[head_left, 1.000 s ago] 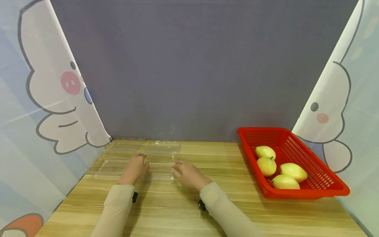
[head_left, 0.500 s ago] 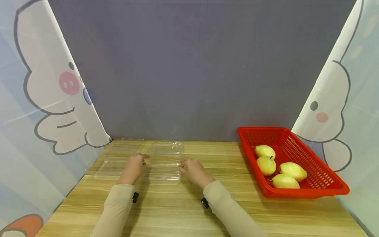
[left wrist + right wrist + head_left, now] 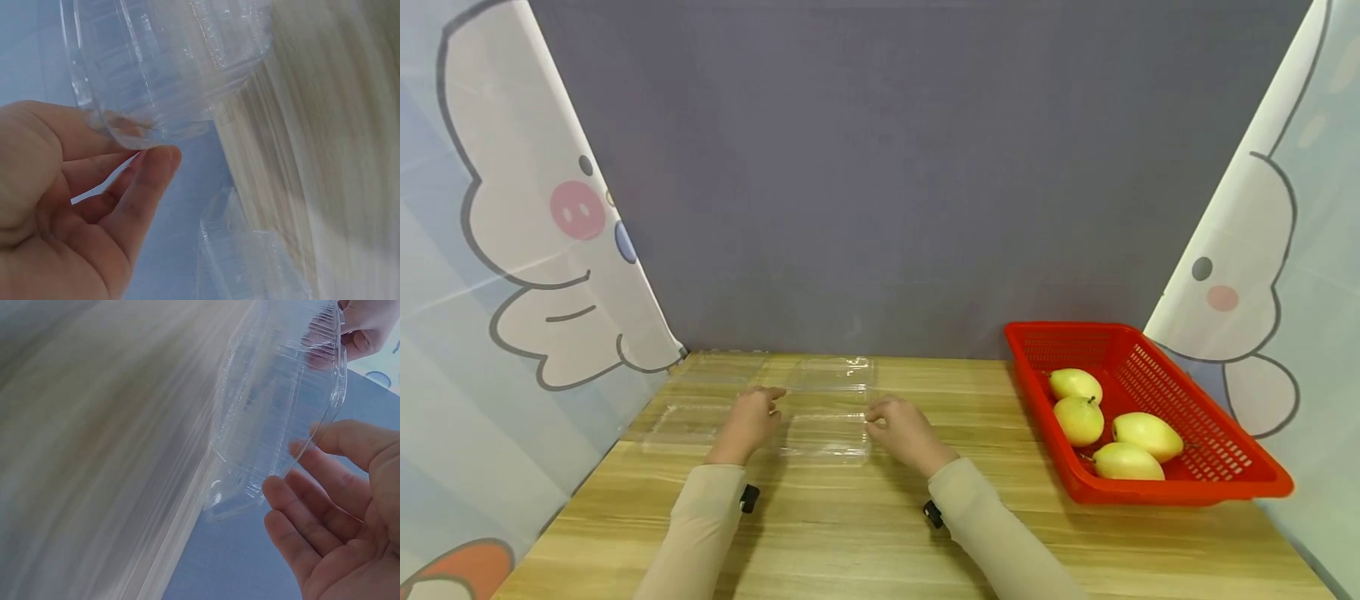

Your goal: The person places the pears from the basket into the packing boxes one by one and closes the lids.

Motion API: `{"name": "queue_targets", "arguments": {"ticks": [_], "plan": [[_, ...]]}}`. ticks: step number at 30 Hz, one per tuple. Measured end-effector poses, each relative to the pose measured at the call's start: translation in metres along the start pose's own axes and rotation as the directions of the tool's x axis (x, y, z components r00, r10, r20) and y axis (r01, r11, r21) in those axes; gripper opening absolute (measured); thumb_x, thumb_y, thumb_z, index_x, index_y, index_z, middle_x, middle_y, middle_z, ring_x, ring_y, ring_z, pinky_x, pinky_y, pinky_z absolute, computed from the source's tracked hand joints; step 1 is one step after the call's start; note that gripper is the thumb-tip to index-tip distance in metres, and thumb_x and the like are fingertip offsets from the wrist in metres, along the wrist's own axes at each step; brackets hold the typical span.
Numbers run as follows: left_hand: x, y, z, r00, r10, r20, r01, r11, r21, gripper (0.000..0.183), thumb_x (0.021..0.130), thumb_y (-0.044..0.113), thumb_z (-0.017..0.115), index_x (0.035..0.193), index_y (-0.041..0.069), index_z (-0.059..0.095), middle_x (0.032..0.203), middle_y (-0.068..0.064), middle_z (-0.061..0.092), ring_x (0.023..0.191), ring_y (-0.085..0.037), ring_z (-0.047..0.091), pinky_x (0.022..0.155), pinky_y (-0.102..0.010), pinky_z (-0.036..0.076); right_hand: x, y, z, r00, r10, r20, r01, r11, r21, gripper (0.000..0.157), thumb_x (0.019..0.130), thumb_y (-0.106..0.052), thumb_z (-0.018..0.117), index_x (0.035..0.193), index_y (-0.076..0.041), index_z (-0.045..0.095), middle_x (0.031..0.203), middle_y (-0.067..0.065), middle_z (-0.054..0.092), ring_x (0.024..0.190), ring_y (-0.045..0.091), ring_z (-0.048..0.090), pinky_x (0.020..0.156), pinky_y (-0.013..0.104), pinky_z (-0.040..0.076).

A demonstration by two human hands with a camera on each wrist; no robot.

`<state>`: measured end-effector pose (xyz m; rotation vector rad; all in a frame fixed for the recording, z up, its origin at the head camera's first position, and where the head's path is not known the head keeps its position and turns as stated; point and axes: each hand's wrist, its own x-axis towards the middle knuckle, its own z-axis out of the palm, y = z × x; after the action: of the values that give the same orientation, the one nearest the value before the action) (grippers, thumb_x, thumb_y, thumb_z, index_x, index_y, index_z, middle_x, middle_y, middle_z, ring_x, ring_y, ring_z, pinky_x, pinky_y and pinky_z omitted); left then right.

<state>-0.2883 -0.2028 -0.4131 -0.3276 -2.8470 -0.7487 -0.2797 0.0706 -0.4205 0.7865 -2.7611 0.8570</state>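
Observation:
Between my hands on the wooden table lies an open clear plastic clamshell box [image 3: 829, 433], its other half folded back behind it in the head view. My left hand [image 3: 747, 423] is at its left side; in the left wrist view the thumb and a finger [image 3: 164, 159] pinch the rim at a corner. At the opposite side, my right hand [image 3: 906, 429] holds the rim between thumb and forefinger; its other fingers [image 3: 294, 534] spread loosely below in the right wrist view. A second open clear plastic clamshell box [image 3: 683, 423] lies to the left, partly behind my left hand.
A red plastic basket [image 3: 1180, 493] stands at the right of the wooden table [image 3: 835, 533] with several yellow pears [image 3: 1078, 421] inside. A grey panel [image 3: 880, 183] closes off the back, and curtains with cartoon prints [image 3: 512, 208] hang at both sides.
The clamshell box between my hands has slid a little to the right. My right hand has moved right with it and its fingers have closed on the rim; the left fingertips have followed slightly.

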Motion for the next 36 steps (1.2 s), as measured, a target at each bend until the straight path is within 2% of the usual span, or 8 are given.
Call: {"name": "queue_targets", "arguments": {"ticks": [5, 11, 14, 24, 30, 36], "plan": [[0.002, -0.001, 0.002, 0.998, -0.047, 0.037, 0.048, 0.997, -0.052, 0.043, 0.096, -0.001, 0.060, 0.138, -0.009, 0.054, 0.131, -0.029, 0.058, 0.107, -0.040, 0.065, 0.077, -0.044, 0.059, -0.004, 0.005, -0.003, 0.999, 0.018, -0.027, -0.018, 1.000, 0.001, 0.027, 0.093, -0.014, 0.071, 0.115, 0.002, 0.072, 0.124, 0.015, 0.064, 0.109, 0.031, 0.065, 0.091, 0.039, 0.056], [0.001, 0.000, 0.004, 0.989, -0.102, 0.105, 0.121, 0.972, -0.201, 0.045, 0.099, 0.003, 0.057, 0.143, -0.006, 0.050, 0.136, -0.026, 0.056, 0.116, -0.042, 0.060, 0.078, -0.043, 0.059, -0.009, 0.011, -0.009, 0.998, 0.067, -0.022, -0.066, 0.996, 0.061, 0.035, 0.094, -0.015, 0.070, 0.122, 0.005, 0.067, 0.128, 0.017, 0.060, 0.106, 0.031, 0.065, 0.084, 0.038, 0.059], [0.002, 0.000, 0.009, 0.988, -0.098, 0.117, 0.126, 0.956, -0.265, 0.045, 0.100, 0.003, 0.057, 0.143, -0.006, 0.050, 0.137, -0.027, 0.055, 0.118, -0.043, 0.059, 0.080, -0.043, 0.059, -0.012, 0.015, -0.011, 0.996, 0.085, -0.017, -0.084, 0.994, 0.073, 0.036, 0.095, -0.015, 0.070, 0.124, 0.005, 0.066, 0.129, 0.017, 0.060, 0.108, 0.032, 0.064, 0.084, 0.039, 0.059], [0.006, 0.014, 0.024, 0.992, -0.076, 0.102, 0.107, 0.928, -0.356, 0.045, 0.099, 0.004, 0.060, 0.143, -0.005, 0.052, 0.132, -0.025, 0.059, 0.116, -0.042, 0.060, 0.084, -0.044, 0.058, -0.023, 0.030, -0.021, 0.991, 0.123, -0.046, -0.120, 0.990, 0.068, 0.035, 0.093, -0.014, 0.071, 0.123, 0.005, 0.068, 0.128, 0.017, 0.061, 0.106, 0.033, 0.065, 0.083, 0.042, 0.059], [0.007, 0.024, 0.032, 0.992, -0.057, 0.109, 0.101, 0.884, -0.457, 0.044, 0.099, 0.000, 0.058, 0.141, -0.010, 0.050, 0.129, -0.029, 0.058, 0.113, -0.042, 0.061, 0.079, -0.037, 0.060, -0.030, 0.039, -0.028, 0.986, 0.147, -0.083, -0.140, 0.987, 0.077, 0.035, 0.091, -0.013, 0.074, 0.121, 0.005, 0.069, 0.126, 0.018, 0.063, 0.104, 0.033, 0.066, 0.082, 0.043, 0.059], [0.010, 0.031, 0.039, 0.993, -0.045, 0.108, 0.092, 0.869, -0.486, 0.044, 0.098, -0.002, 0.058, 0.140, -0.011, 0.050, 0.127, -0.029, 0.059, 0.109, -0.039, 0.064, 0.076, -0.035, 0.060, -0.035, 0.044, -0.033, 0.986, 0.137, -0.098, -0.134, 0.990, 0.041, 0.034, 0.090, -0.012, 0.075, 0.119, 0.006, 0.069, 0.123, 0.019, 0.064, 0.102, 0.033, 0.067, 0.081, 0.042, 0.059]]}}
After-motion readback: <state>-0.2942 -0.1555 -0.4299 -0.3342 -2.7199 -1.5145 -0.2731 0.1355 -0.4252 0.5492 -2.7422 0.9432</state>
